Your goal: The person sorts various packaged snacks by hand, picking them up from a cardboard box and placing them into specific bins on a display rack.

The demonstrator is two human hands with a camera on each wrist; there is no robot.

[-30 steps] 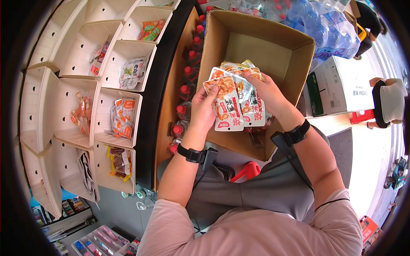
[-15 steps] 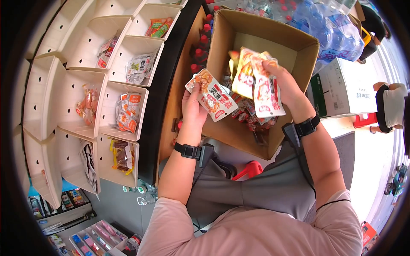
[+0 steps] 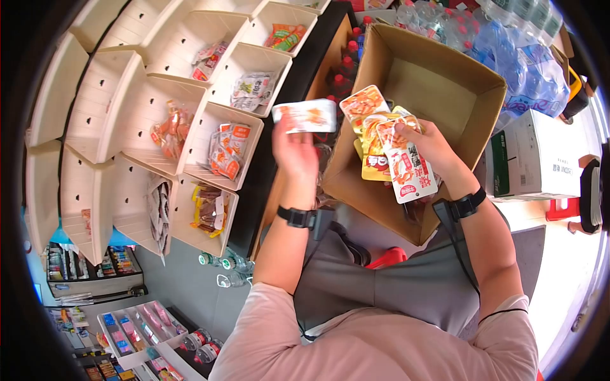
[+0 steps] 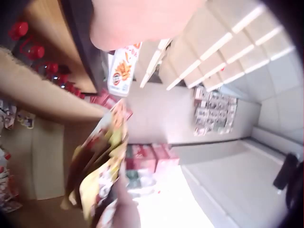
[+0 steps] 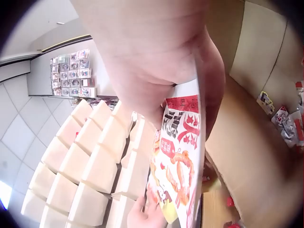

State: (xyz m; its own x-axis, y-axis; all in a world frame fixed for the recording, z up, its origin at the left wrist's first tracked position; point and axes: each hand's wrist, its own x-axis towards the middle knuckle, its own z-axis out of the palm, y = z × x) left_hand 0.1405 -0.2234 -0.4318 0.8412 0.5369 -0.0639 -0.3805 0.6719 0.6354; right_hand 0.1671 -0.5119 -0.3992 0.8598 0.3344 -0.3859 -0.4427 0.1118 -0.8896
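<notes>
My left hand (image 3: 293, 151) pinches a single white and orange snack packet (image 3: 305, 117) and holds it up to the left of the cardboard box (image 3: 457, 89), toward the white shelf bins (image 3: 210, 95). The same packet (image 4: 123, 70) hangs from my fingers in the left wrist view. My right hand (image 3: 429, 147) grips a fanned bunch of snack packets (image 3: 386, 141) over the open box. In the right wrist view the top packet of that bunch (image 5: 180, 156) shows red lettering and a food picture.
White slanted bins hold assorted snack packets (image 3: 227, 150). Red-capped bottles (image 3: 346, 63) stand between the shelf and the box. Packs of bottled water (image 3: 515, 44) and a white carton (image 3: 540, 159) lie to the right. A red stool (image 3: 389, 258) stands below the box.
My left hand has lifted its single packet up and left, away from the box and toward the bins. The right hand kept its bunch and lowered it slightly over the box. The head view swung left.
</notes>
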